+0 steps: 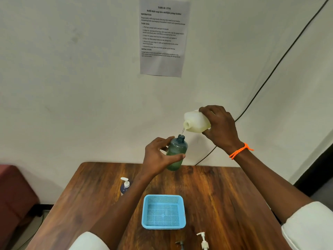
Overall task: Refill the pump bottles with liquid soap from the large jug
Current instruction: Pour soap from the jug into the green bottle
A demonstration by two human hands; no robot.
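Above the wooden table [216,192], the right hand [220,126] grips a tilted white jug [195,122], pouring a thin soap stream into an open green bottle [176,153] that the left hand's [158,156] grip wraps round. A blue basket [163,227] sits below.

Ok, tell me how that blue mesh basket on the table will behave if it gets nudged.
The blue mesh basket looks like thin perforated plastic with nothing in it, so it is probably light and would slide easily on the smooth wooden table. Its low, wide shape makes tipping unlikely. The walls may flex a little if squeezed.
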